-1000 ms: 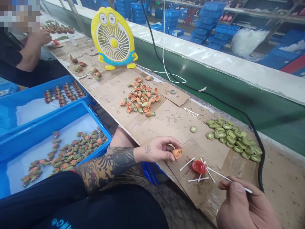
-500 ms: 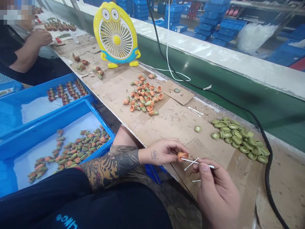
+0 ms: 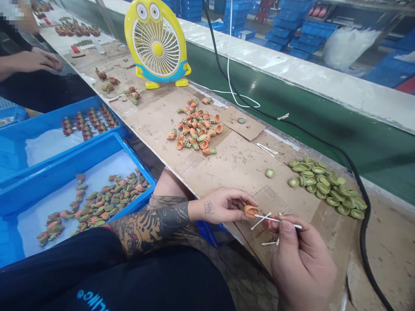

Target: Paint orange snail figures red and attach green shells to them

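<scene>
Because the small orange cone piece (image 3: 250,211) needs to stay steady, our left hand (image 3: 220,205) clamps it between the fingers (image 3: 243,198) over the cardboard sheet (image 3: 292,201), while the closed fingers of our right hand (image 3: 303,263) pinch a cotton swab (image 3: 269,218) against it.

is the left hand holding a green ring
No, the tattooed left hand holds a small orange cone-shaped piece instead.

left hand (image 3: 223,205) near right hand (image 3: 303,264)
</scene>
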The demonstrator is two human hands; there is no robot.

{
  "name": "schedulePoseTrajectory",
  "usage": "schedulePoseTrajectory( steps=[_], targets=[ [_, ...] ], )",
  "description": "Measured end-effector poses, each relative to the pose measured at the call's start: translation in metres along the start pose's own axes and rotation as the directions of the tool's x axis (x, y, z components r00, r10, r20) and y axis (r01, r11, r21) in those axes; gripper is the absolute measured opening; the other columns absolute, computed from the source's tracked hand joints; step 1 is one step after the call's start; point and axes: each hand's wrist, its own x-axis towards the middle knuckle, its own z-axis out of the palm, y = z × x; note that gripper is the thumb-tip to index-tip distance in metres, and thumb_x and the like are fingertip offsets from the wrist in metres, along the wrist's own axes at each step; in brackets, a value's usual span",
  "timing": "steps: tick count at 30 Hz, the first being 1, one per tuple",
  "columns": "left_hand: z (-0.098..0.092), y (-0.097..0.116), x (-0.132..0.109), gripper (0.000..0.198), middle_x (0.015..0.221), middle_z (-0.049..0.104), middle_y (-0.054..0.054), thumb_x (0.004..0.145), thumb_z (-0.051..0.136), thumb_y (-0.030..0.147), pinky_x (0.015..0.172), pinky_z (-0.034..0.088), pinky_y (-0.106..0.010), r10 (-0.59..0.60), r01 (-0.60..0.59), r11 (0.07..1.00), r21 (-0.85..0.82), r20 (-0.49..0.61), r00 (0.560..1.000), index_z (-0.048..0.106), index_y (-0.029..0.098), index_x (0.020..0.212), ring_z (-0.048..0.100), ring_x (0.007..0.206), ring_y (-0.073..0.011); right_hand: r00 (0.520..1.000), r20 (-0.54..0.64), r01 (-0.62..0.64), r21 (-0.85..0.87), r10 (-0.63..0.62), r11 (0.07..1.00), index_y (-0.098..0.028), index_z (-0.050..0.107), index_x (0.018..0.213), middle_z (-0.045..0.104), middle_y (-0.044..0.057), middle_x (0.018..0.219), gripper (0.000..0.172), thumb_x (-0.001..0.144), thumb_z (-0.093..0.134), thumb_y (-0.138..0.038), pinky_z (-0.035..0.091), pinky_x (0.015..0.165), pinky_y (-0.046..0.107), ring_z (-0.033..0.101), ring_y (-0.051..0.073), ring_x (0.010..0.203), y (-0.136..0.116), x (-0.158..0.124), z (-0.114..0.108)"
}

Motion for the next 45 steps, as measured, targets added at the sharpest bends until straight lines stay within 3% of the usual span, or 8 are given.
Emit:
schedulePoseTrajectory(
  steps=[7, 12, 18, 22, 27, 31, 36, 45],
  targets=[
    [-0.008, 0.004, 0.004, 0.031, 0.112, 0.070, -0.013, 0.088, 0.081, 0.032, 0.096, 0.054, -0.038, 0.213, -0.198, 0.927, 0.319, -0.012, 0.977, 0.077, 0.019, 0.117, 0.066, 0.104, -0.0228, 0.962, -0.265, 0.118, 0.195, -0.063, 0.974, -0.018, 0.072, 0.099, 0.070, 0.004, 0.088, 0.019, 0.098, 0.073, -0.037, 0.051, 0.083, 0.033, 0.066, 0.017, 0.079, -0.001, 0.002, -0.005],
    [-0.010, -0.003, 0.007, 0.036, 0.115, 0.069, -0.012, 0.088, 0.079, 0.029, 0.097, 0.052, -0.038, 0.254, -0.202, 0.900, 0.386, -0.090, 0.963, 0.074, 0.019, 0.122, 0.066, 0.106, -0.0227, 0.996, -0.094, -0.031, -0.237, 0.009, 0.971, -0.019, 0.073, 0.095, 0.071, 0.005, 0.089, 0.040, 0.097, 0.063, -0.058, 0.046, 0.077, 0.031, 0.065, 0.020, 0.082, 0.028, 0.009, -0.031],
    [-0.004, -0.008, 0.006, 0.054, 0.114, 0.069, -0.010, 0.084, 0.085, 0.034, 0.084, 0.054, -0.031, 0.075, -0.056, 0.986, 0.156, -0.118, 0.990, 0.068, 0.021, 0.132, 0.067, 0.098, -0.0188, 0.997, -0.041, -0.077, -0.375, 0.066, 0.924, -0.022, 0.074, 0.096, 0.074, 0.006, 0.092, 0.046, 0.094, 0.058, -0.066, 0.045, 0.071, 0.031, 0.067, 0.024, 0.084, 0.047, 0.009, -0.038],
    [-0.004, -0.007, 0.007, 0.044, 0.112, 0.072, -0.009, 0.083, 0.085, 0.031, 0.097, 0.054, -0.035, 0.122, -0.099, 0.977, 0.187, -0.114, 0.986, 0.072, 0.019, 0.123, 0.067, 0.103, -0.0199, 0.993, -0.094, -0.104, -0.342, 0.076, 0.934, -0.021, 0.074, 0.098, 0.073, 0.006, 0.090, 0.044, 0.095, 0.060, -0.063, 0.046, 0.076, 0.034, 0.066, 0.025, 0.084, 0.038, 0.006, -0.037],
    [-0.005, -0.005, 0.006, 0.044, 0.115, 0.068, -0.011, 0.084, 0.083, 0.027, 0.090, 0.055, -0.033, 0.127, -0.100, 0.965, 0.243, -0.098, 0.987, 0.072, 0.018, 0.125, 0.066, 0.098, -0.0186, 0.961, -0.270, -0.060, -0.006, 0.056, 0.998, -0.017, 0.073, 0.100, 0.071, 0.007, 0.089, 0.035, 0.095, 0.071, -0.052, 0.051, 0.082, 0.035, 0.066, 0.022, 0.083, 0.009, 0.004, -0.026],
    [-0.004, -0.001, 0.005, 0.042, 0.112, 0.068, -0.010, 0.084, 0.081, 0.025, 0.089, 0.054, -0.032, 0.131, -0.093, 0.937, 0.336, -0.095, 0.987, 0.073, 0.018, 0.125, 0.065, 0.097, -0.0190, 0.991, -0.133, -0.005, 0.175, 0.028, 0.985, -0.018, 0.074, 0.097, 0.073, 0.005, 0.087, 0.031, 0.095, 0.075, -0.048, 0.053, 0.077, 0.031, 0.068, 0.019, 0.080, -0.002, 0.005, -0.009],
    [-0.004, 0.001, 0.005, 0.041, 0.111, 0.069, -0.011, 0.084, 0.079, 0.026, 0.086, 0.054, -0.032, 0.162, -0.120, 0.904, 0.411, -0.069, 0.984, 0.074, 0.016, 0.124, 0.065, 0.096, -0.0196, 0.999, 0.032, -0.016, 0.089, 0.013, 0.996, -0.020, 0.074, 0.099, 0.074, 0.003, 0.087, 0.035, 0.097, 0.071, -0.055, 0.053, 0.072, 0.027, 0.068, 0.016, 0.077, 0.006, 0.007, 0.002],
    [-0.007, 0.004, 0.006, 0.039, 0.110, 0.072, -0.011, 0.084, 0.078, 0.027, 0.088, 0.053, -0.033, 0.199, -0.160, 0.860, 0.485, -0.031, 0.979, 0.076, 0.016, 0.121, 0.066, 0.097, -0.0213, 0.998, 0.066, 0.013, -0.040, -0.010, 0.999, -0.021, 0.072, 0.101, 0.074, 0.002, 0.086, 0.036, 0.101, 0.064, -0.056, 0.052, 0.071, 0.026, 0.068, 0.017, 0.077, 0.019, 0.010, 0.005]
  ],
)
